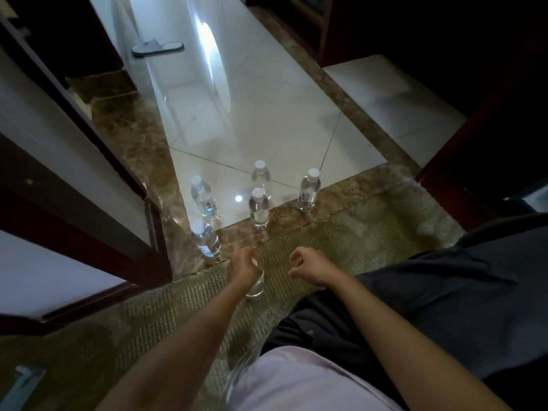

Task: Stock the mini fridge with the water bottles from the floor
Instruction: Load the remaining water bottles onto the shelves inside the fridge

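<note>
My left hand (243, 266) wraps its fingers around a clear plastic water bottle (256, 287) standing on the woven carpet (341, 232). My right hand (305, 266) hangs beside it, loosely curled, holding nothing. Five more white-capped bottles (259, 210) stand just ahead on the floor tiles (267, 114).

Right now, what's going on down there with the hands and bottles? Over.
Left hand on a bottle on the carpet; right hand curled, empty. Five bottles standing ahead. Fridge not seen. Nothing in the way.
</note>
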Motion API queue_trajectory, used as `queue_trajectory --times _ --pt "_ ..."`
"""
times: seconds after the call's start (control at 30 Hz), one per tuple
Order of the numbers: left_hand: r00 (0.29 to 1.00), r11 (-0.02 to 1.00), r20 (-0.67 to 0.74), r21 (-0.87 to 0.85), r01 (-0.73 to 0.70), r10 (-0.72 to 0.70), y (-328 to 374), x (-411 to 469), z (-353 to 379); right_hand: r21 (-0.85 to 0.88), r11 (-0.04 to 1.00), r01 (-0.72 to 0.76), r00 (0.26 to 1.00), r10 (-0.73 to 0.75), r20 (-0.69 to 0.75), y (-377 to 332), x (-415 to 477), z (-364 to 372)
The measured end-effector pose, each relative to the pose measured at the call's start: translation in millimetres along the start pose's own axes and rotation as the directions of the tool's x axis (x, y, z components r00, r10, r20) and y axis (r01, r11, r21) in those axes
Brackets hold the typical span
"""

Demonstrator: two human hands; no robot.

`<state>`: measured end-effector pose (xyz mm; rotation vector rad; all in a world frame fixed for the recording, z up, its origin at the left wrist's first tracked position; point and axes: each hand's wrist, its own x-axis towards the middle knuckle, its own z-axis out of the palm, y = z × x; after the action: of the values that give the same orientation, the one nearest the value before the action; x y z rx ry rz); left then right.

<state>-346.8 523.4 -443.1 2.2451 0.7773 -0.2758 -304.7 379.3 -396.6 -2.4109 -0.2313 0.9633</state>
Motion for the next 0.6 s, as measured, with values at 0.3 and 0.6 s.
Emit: queue_trajectory --times 0.3,0.6 --pt "0.949 0.951 0.139 -0.167 -0.261 0.285 86 -12 -34 0.044 0.999 0.003 0.998 0.0 -0.068 5 -2 -18" --pt "0.715 0.73 0.153 -0.09 -0.677 0.682 235 -32 -53 0.45 0.865 0.222 0.953 -0.095 -0.287 10 -30 -141"
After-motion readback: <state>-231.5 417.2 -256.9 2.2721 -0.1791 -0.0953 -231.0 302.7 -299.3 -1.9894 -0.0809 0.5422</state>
